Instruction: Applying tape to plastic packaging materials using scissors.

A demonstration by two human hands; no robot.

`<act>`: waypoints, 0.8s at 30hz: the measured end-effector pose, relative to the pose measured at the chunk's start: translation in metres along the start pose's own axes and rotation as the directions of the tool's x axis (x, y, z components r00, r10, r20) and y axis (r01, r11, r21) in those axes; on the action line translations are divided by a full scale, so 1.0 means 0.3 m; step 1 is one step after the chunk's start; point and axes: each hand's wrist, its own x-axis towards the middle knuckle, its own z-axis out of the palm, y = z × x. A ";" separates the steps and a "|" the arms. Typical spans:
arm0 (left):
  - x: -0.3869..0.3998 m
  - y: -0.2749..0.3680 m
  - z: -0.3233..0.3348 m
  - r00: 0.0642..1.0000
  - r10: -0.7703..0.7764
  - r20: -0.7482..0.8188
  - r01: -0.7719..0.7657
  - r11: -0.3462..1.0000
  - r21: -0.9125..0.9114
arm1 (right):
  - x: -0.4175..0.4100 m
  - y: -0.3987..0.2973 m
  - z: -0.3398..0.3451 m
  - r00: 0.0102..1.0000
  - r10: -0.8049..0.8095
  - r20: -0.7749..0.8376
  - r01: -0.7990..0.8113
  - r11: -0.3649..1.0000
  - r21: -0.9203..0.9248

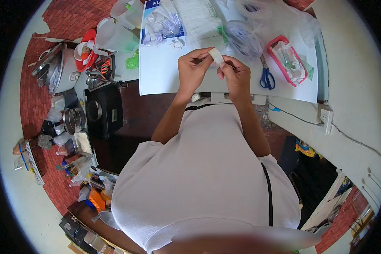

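Note:
Above the front part of the white table (165, 73), a small whitish roll that looks like adhesive tape (216, 57) is held between my two hands. My left hand (193, 65) pinches its upper left end with thumb and fingertips. At its lower right end, the thumb and fingers of my right hand (236, 70) grip it. Fingers partly cover the roll, so a loose tape end cannot be made out. To the right of my right hand lie scissors (267, 77) with dark blue handles, blades pointing away from me.
A pink plastic basket (294, 82) with white wrapping inside stands at right. Behind my hands lie a white packaged stack (198, 23), bagged plastic cutlery (244, 39) and more wrapped forks (165, 27). Translucent pitchers (112, 36) stand at left. A wall outlet (326, 119) holds a plugged cord.

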 end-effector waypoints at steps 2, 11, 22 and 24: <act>-0.002 0.004 0.000 0.998 -0.056 0.010 0.056 0.997 -0.055 | -0.002 -0.004 0.004 1.000 -0.006 0.005 0.006 0.999 0.039; -0.012 -0.022 -0.011 0.969 -0.229 0.097 0.246 0.934 -0.257 | -0.012 0.001 0.004 1.000 -0.008 0.005 0.008 1.000 -0.019; -0.044 -0.025 0.024 0.998 0.000 -0.063 -0.006 0.995 -0.101 | -0.005 0.002 0.007 1.000 0.016 0.007 -0.017 0.993 0.115; -0.051 -0.043 0.023 0.997 0.027 -0.072 -0.034 0.995 -0.092 | -0.003 0.013 0.003 1.000 0.023 0.009 -0.023 0.991 0.133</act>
